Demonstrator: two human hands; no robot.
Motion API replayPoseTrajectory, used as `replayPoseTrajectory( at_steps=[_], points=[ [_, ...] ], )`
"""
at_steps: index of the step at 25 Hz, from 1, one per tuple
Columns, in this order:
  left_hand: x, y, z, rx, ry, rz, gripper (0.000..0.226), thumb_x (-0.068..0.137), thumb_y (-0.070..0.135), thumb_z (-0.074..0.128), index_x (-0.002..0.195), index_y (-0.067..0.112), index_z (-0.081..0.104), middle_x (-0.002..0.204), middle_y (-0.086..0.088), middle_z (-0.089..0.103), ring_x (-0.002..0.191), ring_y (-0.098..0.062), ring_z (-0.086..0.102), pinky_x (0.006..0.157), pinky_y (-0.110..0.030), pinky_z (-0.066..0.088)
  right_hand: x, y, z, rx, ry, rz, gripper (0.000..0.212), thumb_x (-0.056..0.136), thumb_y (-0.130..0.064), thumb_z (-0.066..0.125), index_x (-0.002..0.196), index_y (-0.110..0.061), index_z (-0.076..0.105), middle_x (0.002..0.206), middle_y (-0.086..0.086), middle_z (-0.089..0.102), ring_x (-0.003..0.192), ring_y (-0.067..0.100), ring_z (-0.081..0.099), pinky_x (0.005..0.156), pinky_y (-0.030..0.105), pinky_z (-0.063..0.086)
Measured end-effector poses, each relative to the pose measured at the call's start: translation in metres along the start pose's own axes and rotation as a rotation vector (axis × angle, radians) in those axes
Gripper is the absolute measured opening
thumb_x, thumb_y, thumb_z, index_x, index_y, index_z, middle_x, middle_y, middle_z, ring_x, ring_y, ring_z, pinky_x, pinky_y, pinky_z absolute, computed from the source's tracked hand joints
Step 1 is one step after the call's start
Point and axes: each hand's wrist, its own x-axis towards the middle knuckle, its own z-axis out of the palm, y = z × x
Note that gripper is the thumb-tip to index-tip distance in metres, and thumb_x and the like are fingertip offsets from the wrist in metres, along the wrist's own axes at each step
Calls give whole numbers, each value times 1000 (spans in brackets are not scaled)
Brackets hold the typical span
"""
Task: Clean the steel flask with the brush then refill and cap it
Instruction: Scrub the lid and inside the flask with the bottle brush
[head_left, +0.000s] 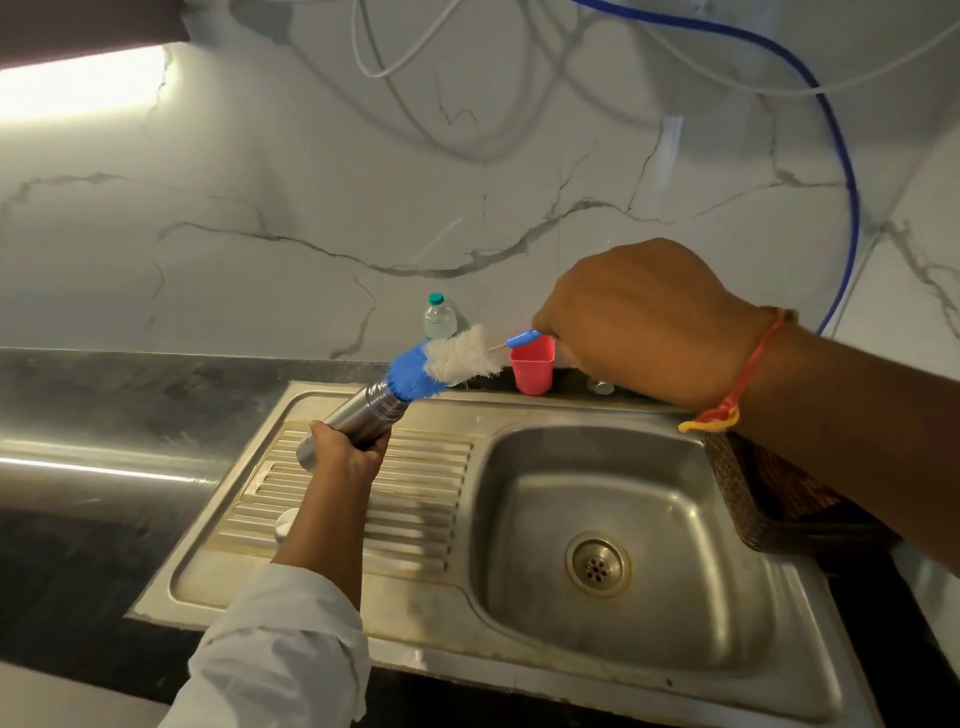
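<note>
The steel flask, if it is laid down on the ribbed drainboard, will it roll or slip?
The steel flask is a smooth round cylinder, so it would probably roll if laid across the drainboard ribs' direction. Its polished surface looks slippery, likely more so wet. The left hand wraps it fully, suggesting a firm grip helps.

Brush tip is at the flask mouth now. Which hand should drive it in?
Right. The right hand already grips the brush by its handle, bristles at the flask mouth. The left hand is wrapped around the flask, steadying it above the sink.

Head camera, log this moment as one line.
left hand: holds steel flask tilted over drainboard | right hand: holds blue-and-white bottle brush | bristles at flask mouth
</note>
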Motion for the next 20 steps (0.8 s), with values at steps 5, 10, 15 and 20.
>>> replayPoseTrajectory(
  at_steps=[5,10,15,20],
  points=[
    [0,4,3,-14,9,1,66,93,52,69,132,6,43,114,-22,63,97,-41,69,86,-55,61,1,-7,-1,-127,0,-96,19,97,-23,46,106,-27,63,69,-9,33,61,11,36,48,27,14],
    [-2,6,4,-24,20,5,55,98,47,64,123,4,40,108,-23,60,100,-41,67,89,-55,60,-1,-11,-1,-162,12,-139,30,104,-29,32,108,-24,62,73,-7,35,68,14,40,48,27,12],
    [15,16,0,29,-27,5,55,99,46,57,134,4,52,116,-24,67,94,-44,71,60,-54,61,-3,-4,0,-88,-11,-184,20,96,-29,44,96,-31,64,71,-6,45,59,14,49,49,30,37],
    [3,5,5,24,-83,14,51,100,45,55,130,5,49,115,-22,65,100,-41,68,77,-55,61,-3,4,3,105,-93,-84,27,95,-39,41,95,-30,68,76,-6,59,63,15,58,58,37,52]
  ],
)
